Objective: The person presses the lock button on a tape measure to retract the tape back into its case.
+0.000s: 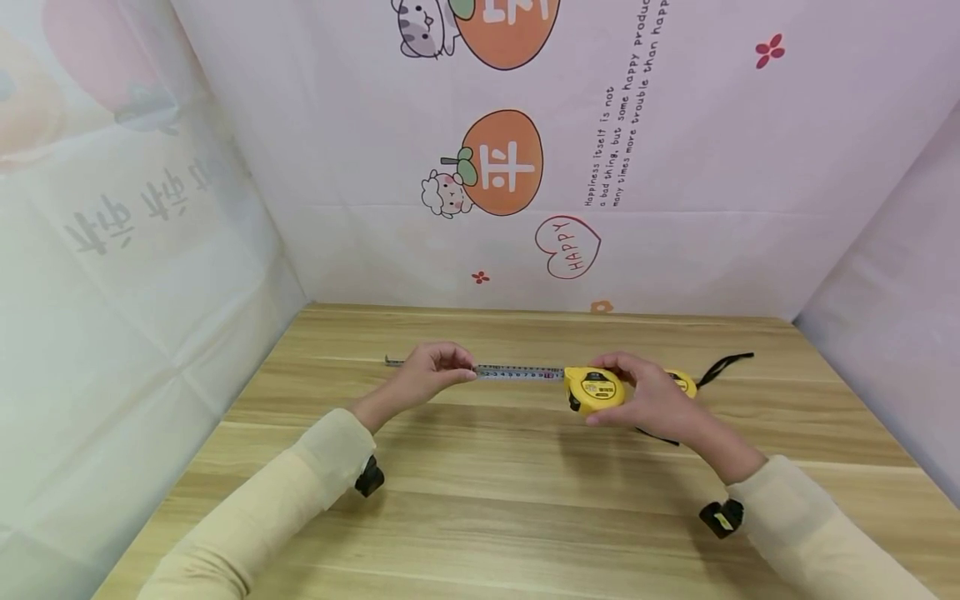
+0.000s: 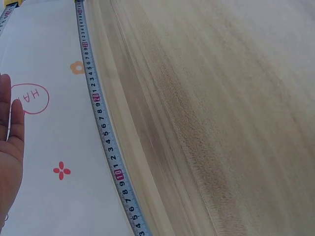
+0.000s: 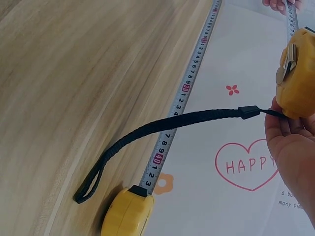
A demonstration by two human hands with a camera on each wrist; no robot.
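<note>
My right hand (image 1: 651, 398) grips the yellow case of a tape measure (image 1: 595, 389), raised above the wooden table. A short length of its blade (image 1: 519, 375) runs left to my left hand (image 1: 431, 375), whose thumb and forefinger pinch its end. In the right wrist view, a black strap (image 3: 172, 121) hangs from the held case. Behind my right hand, a second yellow tape measure (image 1: 682, 382) lies on the table, partly hidden. Its long blade (image 2: 101, 118) stretches left behind the held one, ending in a hook beyond my left hand.
The wood-grain table (image 1: 480, 517) meets a white printed cloth backdrop (image 1: 375, 250) at the rear. More cloth hangs on the left and right sides. The second tape's black strap (image 1: 723, 367) lies toward the back right. A small black camera sits at each wrist.
</note>
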